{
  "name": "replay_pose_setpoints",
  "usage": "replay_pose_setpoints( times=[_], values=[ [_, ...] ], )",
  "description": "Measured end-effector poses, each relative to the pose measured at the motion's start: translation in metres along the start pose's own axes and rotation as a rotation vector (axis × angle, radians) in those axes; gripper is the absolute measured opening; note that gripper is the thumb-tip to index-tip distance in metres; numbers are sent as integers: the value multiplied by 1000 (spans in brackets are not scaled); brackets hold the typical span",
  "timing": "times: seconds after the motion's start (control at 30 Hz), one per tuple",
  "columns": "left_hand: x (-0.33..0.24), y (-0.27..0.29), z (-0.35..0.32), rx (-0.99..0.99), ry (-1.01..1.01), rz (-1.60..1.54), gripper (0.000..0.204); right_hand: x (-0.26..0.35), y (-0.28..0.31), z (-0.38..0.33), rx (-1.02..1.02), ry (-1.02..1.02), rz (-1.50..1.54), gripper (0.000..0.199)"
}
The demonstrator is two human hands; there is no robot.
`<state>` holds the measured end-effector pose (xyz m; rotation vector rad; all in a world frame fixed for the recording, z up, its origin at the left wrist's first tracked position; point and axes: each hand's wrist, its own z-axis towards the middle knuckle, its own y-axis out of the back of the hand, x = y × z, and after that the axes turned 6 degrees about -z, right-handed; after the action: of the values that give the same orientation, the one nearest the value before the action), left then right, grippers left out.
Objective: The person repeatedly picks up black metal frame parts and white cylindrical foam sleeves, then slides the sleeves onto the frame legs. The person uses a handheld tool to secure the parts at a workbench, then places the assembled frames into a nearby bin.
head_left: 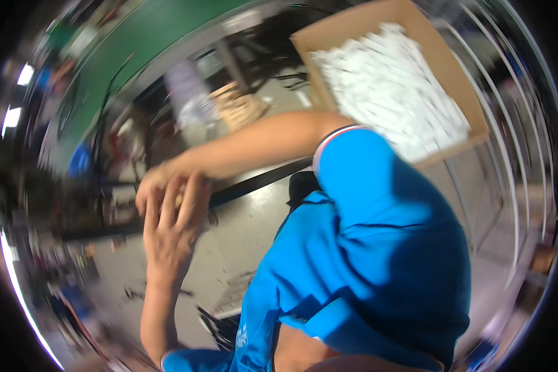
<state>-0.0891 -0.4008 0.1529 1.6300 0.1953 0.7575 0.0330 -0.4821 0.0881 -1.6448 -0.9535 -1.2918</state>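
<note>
My right arm reaches across from the right, and my right hand [153, 186] meets my left hand [175, 217] at the left of the view. The left fingers are bent and closed, their tips up against the right hand. My right hand is curled too, its fingers mostly behind the left ones. A small pale spot shows between the left fingers; what the hands hold is hidden and blurred. Just under both hands runs a dark bar or table edge [260, 181].
At the upper right, a cardboard box [316, 80] holds many white pieces [390, 93], beside curved metal rails [508, 155]. Beyond my right forearm lie an opened brown paper bag [239, 110] and a clear plastic bag [195, 111]. A green surface [161, 31] spreads at the far left.
</note>
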Motion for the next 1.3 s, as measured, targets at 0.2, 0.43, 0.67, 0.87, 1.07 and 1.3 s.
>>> replay_pose_setpoints(
  times=[0.2,0.43,0.67,0.87,1.07,1.3],
  values=[
    [30,-49,123,59,-302,-166,29,-64,118,-94,-269,113,379,14],
    [23,-117,152,305,132,-606,21,-429,318,-487,-1425,-871,-889,24],
    [18,-204,170,401,551,-813,13,-517,324,-526,-836,-1335,-1146,24],
    [24,-289,138,412,655,-599,17,-550,388,-529,-666,-1182,-1345,39],
    [-22,-232,251,266,783,-872,19,-411,397,-491,-970,-1438,-996,41],
    [-3,-172,245,67,581,-1053,24,-188,290,-475,-1831,688,403,37]
  ],
)
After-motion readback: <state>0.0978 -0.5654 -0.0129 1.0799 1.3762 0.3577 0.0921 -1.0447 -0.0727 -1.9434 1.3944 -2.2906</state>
